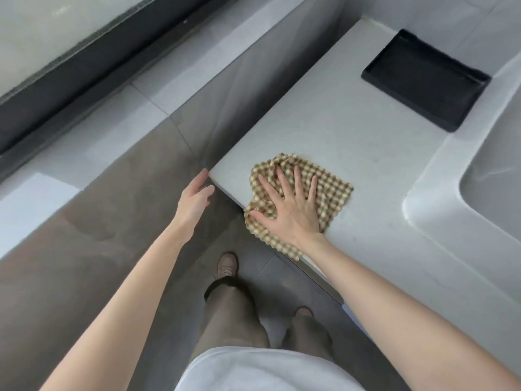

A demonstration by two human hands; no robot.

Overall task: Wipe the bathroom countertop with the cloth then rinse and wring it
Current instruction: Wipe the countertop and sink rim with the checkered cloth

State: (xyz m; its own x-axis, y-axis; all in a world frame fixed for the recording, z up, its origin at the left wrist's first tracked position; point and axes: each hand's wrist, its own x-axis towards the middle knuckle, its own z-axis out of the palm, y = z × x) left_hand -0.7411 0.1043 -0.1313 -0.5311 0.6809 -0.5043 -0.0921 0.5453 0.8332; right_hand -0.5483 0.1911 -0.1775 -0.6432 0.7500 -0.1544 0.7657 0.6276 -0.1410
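A tan and cream checked cloth (331, 193) lies crumpled on the pale grey countertop (338, 119), near its front left corner. My right hand (290, 204) presses flat on the cloth with the fingers spread; part of the cloth hangs over the front edge. My left hand (194, 198) is beside the counter's corner, fingertips touching the edge, fingers apart and holding nothing.
A black rectangular tray (423, 80) sits at the back of the counter. A white basin (439, 198) rises at the right. Grey floor tiles and a dark-framed glass panel (84, 60) lie to the left. My legs and shoes stand below the counter edge.
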